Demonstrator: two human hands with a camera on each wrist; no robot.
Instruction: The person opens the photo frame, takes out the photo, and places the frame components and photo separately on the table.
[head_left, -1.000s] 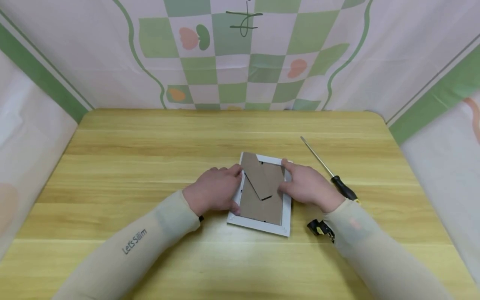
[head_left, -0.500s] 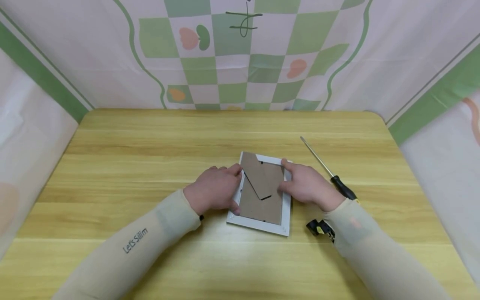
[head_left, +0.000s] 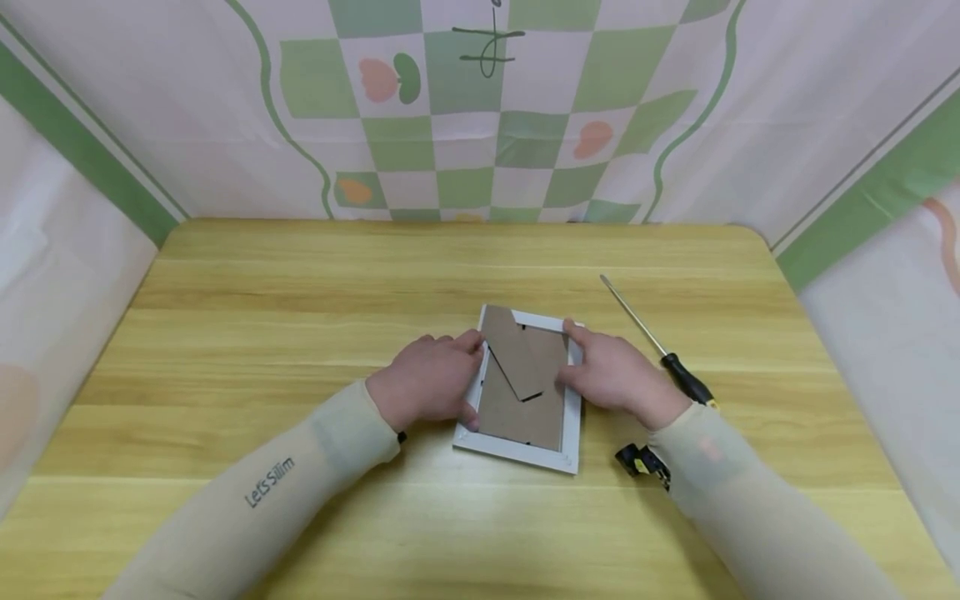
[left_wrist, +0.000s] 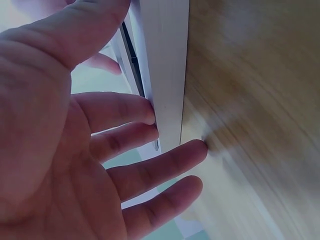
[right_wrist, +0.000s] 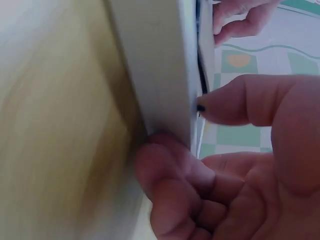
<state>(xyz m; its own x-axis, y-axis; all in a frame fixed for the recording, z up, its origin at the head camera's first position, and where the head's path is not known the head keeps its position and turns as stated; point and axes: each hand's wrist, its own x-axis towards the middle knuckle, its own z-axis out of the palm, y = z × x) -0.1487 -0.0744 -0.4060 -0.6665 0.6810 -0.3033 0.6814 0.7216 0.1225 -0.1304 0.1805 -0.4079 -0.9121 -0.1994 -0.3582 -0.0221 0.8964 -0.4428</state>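
A white picture frame point(head_left: 517, 452) lies face down on the table, showing its brown backboard point(head_left: 502, 421) and a slanted brown stand flap point(head_left: 516, 354). At its left side is my left hand point(head_left: 431, 379), thumb on the lower left border; in the left wrist view the fingers point(left_wrist: 125, 107) extend loosely, some touching the frame edge point(left_wrist: 167, 70). My right hand point(head_left: 618, 375) holds the right side near the upper corner. The right wrist view shows its fingers curled against the frame's outer edge point(right_wrist: 155, 60), with the thumb beside a small black tab point(right_wrist: 201, 107).
A screwdriver point(head_left: 686, 379) with a black handle lies right of the frame, its shaft angled toward the back and left. A black and yellow device point(head_left: 642, 458) shows by my right wrist. Patterned curtains point(head_left: 465, 133) hang behind the wooden table point(head_left: 300, 283) and on both sides.
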